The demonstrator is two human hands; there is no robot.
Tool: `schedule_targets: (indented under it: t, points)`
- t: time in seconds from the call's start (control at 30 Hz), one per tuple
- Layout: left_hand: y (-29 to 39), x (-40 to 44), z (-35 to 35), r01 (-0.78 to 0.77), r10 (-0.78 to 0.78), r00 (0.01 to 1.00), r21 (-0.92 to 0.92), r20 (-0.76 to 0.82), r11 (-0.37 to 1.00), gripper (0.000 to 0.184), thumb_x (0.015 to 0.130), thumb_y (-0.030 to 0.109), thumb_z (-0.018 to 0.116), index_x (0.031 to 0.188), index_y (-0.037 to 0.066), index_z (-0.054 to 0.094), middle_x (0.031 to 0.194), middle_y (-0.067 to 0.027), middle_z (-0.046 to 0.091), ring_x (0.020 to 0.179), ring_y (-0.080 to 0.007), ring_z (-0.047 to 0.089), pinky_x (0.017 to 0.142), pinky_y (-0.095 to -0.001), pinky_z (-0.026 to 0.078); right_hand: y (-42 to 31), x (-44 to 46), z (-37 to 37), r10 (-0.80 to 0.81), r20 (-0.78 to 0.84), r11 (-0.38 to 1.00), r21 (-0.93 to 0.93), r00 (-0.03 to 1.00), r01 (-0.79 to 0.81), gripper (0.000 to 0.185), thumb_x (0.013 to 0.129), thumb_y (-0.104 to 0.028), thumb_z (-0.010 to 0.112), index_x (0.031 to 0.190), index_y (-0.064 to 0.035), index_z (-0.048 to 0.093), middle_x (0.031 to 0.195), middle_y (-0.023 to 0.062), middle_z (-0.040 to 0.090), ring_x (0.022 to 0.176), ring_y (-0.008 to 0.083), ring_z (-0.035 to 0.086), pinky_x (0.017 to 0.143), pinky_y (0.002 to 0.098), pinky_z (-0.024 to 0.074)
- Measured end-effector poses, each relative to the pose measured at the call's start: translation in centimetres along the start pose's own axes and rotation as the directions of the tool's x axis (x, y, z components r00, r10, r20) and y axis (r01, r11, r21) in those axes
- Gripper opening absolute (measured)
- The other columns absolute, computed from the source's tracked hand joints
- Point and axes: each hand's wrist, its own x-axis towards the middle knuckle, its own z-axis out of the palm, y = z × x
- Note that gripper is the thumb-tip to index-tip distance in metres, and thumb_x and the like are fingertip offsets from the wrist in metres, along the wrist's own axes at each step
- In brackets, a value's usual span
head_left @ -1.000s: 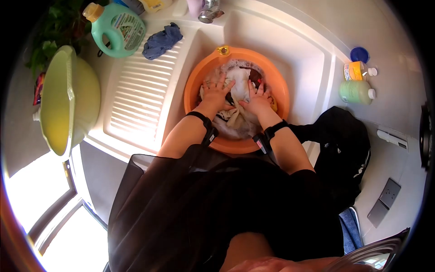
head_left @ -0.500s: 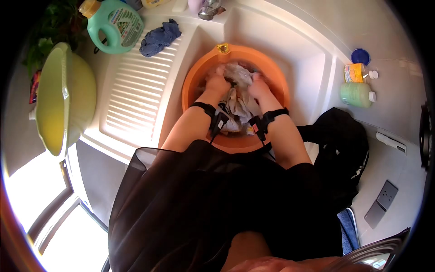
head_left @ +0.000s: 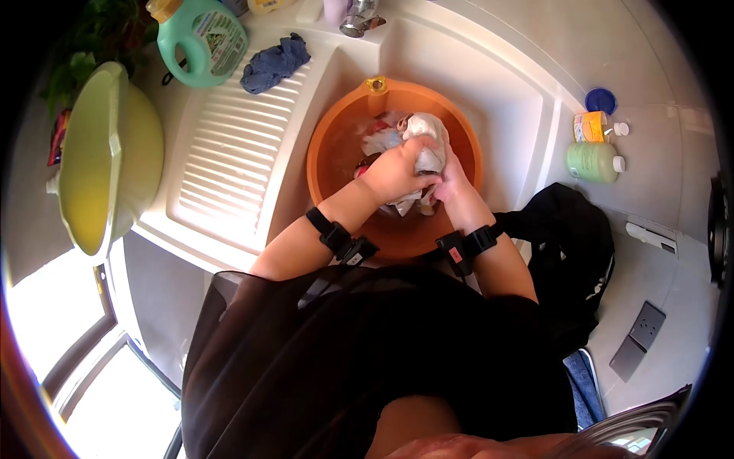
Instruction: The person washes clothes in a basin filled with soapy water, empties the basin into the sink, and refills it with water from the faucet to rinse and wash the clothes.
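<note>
Inside the orange basin (head_left: 327, 126), both my hands are closed on a bunched whitish wet cloth (head_left: 425, 128). My left hand (head_left: 397, 172) wraps round it from the left, and my right hand (head_left: 453, 177) grips it on the right. The cloth is gathered between my palms above the water, with a light tail hanging below. More laundry (head_left: 378, 141), pale with some red, lies in the water left of the bundle. Just what garment I hold cannot be made out. Black straps with small devices sit round both wrists.
The basin stands in a white sink (head_left: 514, 138) below a metal tap (head_left: 358, 23). On the ribbed washboard side (head_left: 229, 168) lies a blue cloth (head_left: 275, 63). A green detergent jug (head_left: 202, 46), a yellow-green tub (head_left: 141, 153), small bottles (head_left: 595, 161) and black fabric (head_left: 569, 260) surround it.
My hands were apart, low in the basin on the spread cloth. Now they have come together, and the cloth is gathered into a bundle and lifted between them.
</note>
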Motion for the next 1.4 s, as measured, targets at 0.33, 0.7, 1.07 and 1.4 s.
schedule_targets:
  t: [0.33, 0.7, 1.07, 1.4]
  points:
    - [-0.8, -0.3, 0.0, 0.193, -0.185, 0.975, 0.059, -0.122, 0.979, 0.03, 0.089, 0.033, 0.054, 0.097, 0.005, 0.062, 0.095, -0.0191, 0.065, 0.092, -0.0378, 0.061, 0.081, -0.0431, 0.049, 5.2, 0.1, -2.6, -0.324, 0.061, 0.891, -0.316, 0.944, 0.326, 0.043, 0.098, -0.033, 0.044, 0.129, -0.0028, 0.049, 0.124, 0.0095, 0.056, 0.111, 0.0203, 0.054, 0.094, 0.0331, 0.0427]
    - [-4.7, -1.0, -4.3, 0.313, -0.496, 0.86, 0.891, -0.119, 0.33, 0.047, 0.084, 0.028, 0.059, 0.128, 0.011, 0.053, 0.139, -0.0164, 0.04, 0.118, -0.0369, 0.047, 0.093, -0.0547, 0.041, -0.9, -1.2, -7.3, -0.543, 0.36, -0.24, -0.932, 0.759, 0.27, 0.075, 0.075, -0.035, 0.074, 0.138, -0.0114, 0.04, 0.138, 0.0253, 0.039, 0.121, 0.0405, 0.045, 0.1, 0.0419, 0.039]
    - [-7.5, 3.9, 2.5, 0.15, -0.569, 0.808, 0.88, 0.153, 0.45, 0.122, 0.057, 0.055, 0.081, 0.149, 0.038, 0.003, 0.156, -0.0139, -0.006, 0.139, -0.0502, 0.004, 0.106, -0.0666, 0.009, 4.4, 6.5, -8.5, -0.208, 0.07, -0.337, -0.941, 0.976, -0.004, 0.112, 0.067, -0.033, 0.078, 0.15, -0.0155, 0.004, 0.143, 0.0268, 0.027, 0.124, 0.0434, 0.041, 0.102, 0.0431, 0.038]
    - [-9.5, 8.0, 2.2, 0.212, -0.488, 0.871, 0.856, 0.053, 0.472, 0.057, 0.087, 0.046, 0.056, 0.139, 0.03, 0.041, 0.151, -0.0102, 0.025, 0.137, -0.0333, 0.027, 0.102, -0.0542, 0.034, 3.2, 8.6, -9.1, -0.396, 0.277, -0.134, -0.961, 0.876, 0.243, 0.075, 0.074, -0.021, 0.074, 0.139, -0.0084, 0.037, 0.129, 0.0219, 0.05, 0.115, 0.0355, 0.051, 0.097, 0.0416, 0.0422]
